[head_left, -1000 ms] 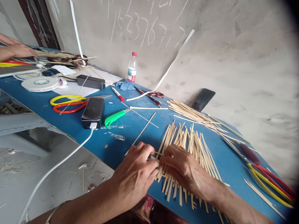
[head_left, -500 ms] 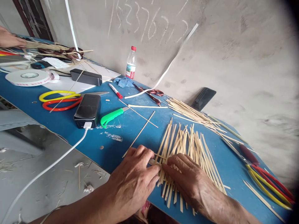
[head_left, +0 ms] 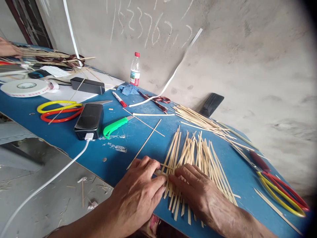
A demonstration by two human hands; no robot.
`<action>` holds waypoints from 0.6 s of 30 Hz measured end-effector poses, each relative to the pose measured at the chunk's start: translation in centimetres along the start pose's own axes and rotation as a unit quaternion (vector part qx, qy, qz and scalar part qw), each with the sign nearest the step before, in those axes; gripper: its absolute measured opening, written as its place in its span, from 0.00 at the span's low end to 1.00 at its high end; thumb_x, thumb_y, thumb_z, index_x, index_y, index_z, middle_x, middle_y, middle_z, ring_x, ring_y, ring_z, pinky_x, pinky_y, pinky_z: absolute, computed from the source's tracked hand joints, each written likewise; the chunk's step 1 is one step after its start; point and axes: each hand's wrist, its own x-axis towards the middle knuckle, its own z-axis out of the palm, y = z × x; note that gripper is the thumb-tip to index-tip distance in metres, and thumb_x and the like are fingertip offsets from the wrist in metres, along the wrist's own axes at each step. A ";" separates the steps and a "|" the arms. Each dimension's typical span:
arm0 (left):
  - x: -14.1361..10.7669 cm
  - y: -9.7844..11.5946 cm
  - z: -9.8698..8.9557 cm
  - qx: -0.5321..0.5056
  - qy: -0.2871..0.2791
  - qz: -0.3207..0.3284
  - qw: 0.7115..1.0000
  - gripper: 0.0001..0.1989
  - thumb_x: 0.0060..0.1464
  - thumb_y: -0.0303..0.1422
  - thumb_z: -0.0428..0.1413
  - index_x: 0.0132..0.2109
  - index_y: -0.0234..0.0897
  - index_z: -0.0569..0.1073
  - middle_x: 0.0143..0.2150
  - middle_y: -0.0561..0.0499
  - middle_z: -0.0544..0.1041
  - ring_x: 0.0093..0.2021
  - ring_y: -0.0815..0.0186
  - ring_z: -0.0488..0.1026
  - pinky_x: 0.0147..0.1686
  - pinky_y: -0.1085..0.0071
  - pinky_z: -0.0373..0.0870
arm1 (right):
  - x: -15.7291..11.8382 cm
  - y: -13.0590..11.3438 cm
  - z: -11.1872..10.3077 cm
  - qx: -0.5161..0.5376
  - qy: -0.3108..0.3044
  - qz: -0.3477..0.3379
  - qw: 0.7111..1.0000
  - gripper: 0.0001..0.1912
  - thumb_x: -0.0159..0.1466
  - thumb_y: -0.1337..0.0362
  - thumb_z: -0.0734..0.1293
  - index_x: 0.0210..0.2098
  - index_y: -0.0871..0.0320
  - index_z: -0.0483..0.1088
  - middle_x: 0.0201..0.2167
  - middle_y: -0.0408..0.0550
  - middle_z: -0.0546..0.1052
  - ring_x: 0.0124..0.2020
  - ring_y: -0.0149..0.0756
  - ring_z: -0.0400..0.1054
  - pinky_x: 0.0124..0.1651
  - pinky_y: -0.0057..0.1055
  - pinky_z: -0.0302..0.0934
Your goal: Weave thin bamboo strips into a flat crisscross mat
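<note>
A row of thin bamboo strips [head_left: 198, 148] lies side by side on the blue table, fanned slightly at the far ends. My left hand [head_left: 143, 185] is closed at the row's left edge, thumb and forefinger pinching the end of a pale crosswise strip [head_left: 158, 172]. My right hand [head_left: 198, 190] presses on the row from above, fingers bent and together; its fingertips meet the strips close to my left thumb. Under my right palm the middle of the row is hidden. Just beyond my left hand lies one loose strip [head_left: 146, 140].
Beyond the hands lie a green-handled knife [head_left: 115, 127], a black device [head_left: 89, 120] with a white cable, and scissors [head_left: 60, 110]. More strips [head_left: 200, 119] and a second pair of scissors [head_left: 282, 191] lie right. A bottle [head_left: 135, 71] stands by the wall. Another person's hand [head_left: 10, 48] is far left.
The view has shifted slightly, so the table things sit a little further left and lower. Both hands keep nearly the same hold on the strips.
</note>
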 end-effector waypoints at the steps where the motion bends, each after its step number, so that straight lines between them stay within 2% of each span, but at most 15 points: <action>1: 0.0 0.0 -0.1 -0.005 0.000 -0.003 1.000 0.11 0.64 0.30 0.47 0.39 0.41 0.74 0.45 0.48 0.70 0.47 0.58 0.66 0.49 0.54 0.65 | 0.1 0.1 -0.2 0.012 0.018 0.016 1.000 0.13 0.70 0.71 0.55 0.47 0.62 0.68 0.38 0.54 0.71 0.37 0.41 0.63 0.41 0.40 0.64; 5: 0.4 -0.2 -0.6 -0.030 -0.009 -0.024 0.999 0.11 0.65 0.30 0.47 0.40 0.41 0.75 0.43 0.50 0.71 0.45 0.60 0.67 0.48 0.59 0.66 | 0.7 0.8 -0.9 0.034 0.090 0.105 0.990 0.12 0.71 0.70 0.55 0.39 0.59 0.70 0.35 0.51 0.70 0.36 0.37 0.64 0.37 0.34 0.62; 10: 1.8 -1.0 -1.5 0.010 -0.006 -0.039 0.999 0.10 0.64 0.27 0.49 0.44 0.40 0.75 0.42 0.50 0.72 0.42 0.63 0.70 0.45 0.63 0.67 | 2.4 1.6 -0.6 0.029 0.050 0.133 0.989 0.11 0.69 0.70 0.59 0.33 0.59 0.70 0.32 0.48 0.70 0.32 0.34 0.65 0.34 0.31 0.60; 15: 3.5 -2.1 -2.6 0.092 -0.019 0.012 0.995 0.11 0.62 0.25 0.49 0.42 0.38 0.75 0.38 0.50 0.74 0.37 0.63 0.72 0.41 0.65 0.67 | 3.8 1.8 0.2 -0.008 0.015 0.141 0.990 0.09 0.67 0.72 0.61 0.31 0.59 0.69 0.31 0.48 0.71 0.32 0.33 0.66 0.35 0.29 0.60; 18: 5.2 -2.5 -3.7 0.126 -0.038 0.041 0.991 0.10 0.62 0.25 0.49 0.40 0.36 0.76 0.38 0.48 0.76 0.36 0.63 0.73 0.40 0.67 0.68 | 4.0 1.8 0.5 -0.015 0.021 0.136 0.990 0.09 0.65 0.73 0.61 0.29 0.59 0.67 0.31 0.48 0.71 0.31 0.32 0.65 0.34 0.28 0.60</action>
